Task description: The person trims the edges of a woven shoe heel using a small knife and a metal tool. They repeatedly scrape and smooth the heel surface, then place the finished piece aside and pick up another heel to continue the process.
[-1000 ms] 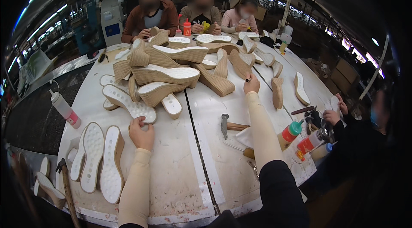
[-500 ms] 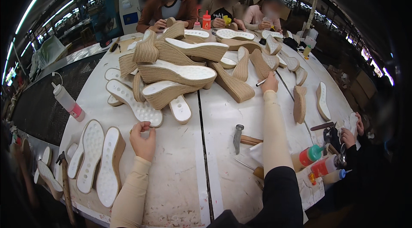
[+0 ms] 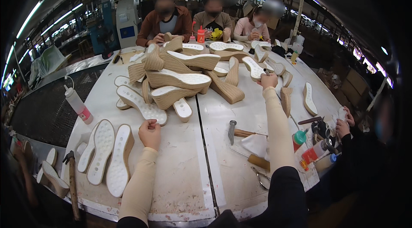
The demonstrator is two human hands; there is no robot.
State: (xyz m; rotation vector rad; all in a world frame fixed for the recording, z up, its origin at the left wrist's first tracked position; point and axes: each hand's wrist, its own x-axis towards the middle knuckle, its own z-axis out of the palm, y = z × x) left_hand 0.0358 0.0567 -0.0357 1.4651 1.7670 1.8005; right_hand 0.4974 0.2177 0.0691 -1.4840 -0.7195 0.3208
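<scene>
A: Counts, largest first, before you?
B: Worktable (image 3: 180, 163), white, dark seam down its length: one in front of you. Pile of wedge soles (image 3: 180, 78), woven sides, white dimpled faces: one heap, overlapped too closely for an exact count. Row of soles (image 3: 120, 161) at your left: three, side by side. Raised sole (image 3: 253, 68): one, at the pile's right edge, its near end at your right hand (image 3: 269, 81). Dark pen (image 3: 266, 72): one, pinched in that hand's closed fingers.

A: And your left hand (image 3: 149, 134)?
B: Fingers curled inward at the near end of the lower sole (image 3: 146, 107); you cannot tell from this view whether they pinch its rim.

A: Other things around you, and obstructions?
B: Co-workers: three seated across from you, one at your right. Squeeze bottle (image 3: 78, 104), pink below: one, far left. Bottle cluster (image 3: 314, 151): three, with green, dark and blue tops, right of your forearm. Hammers: two, the left hammer (image 3: 73, 185) at the table's edge, the middle hammer (image 3: 232, 132) with its handle running toward your right forearm. White cloth (image 3: 254, 143): one, beside that forearm. Wood-handled tool (image 3: 259, 162): one. Pliers (image 3: 260, 177): one, against your dark sleeve.

A: Changes on your record from half a second ago?
B: Raised sole: woven brown side then, white face toward you now. Pen: pointing left then, standing up from your fingers now. Left hand: at the same sole end, fingers more curled.
</scene>
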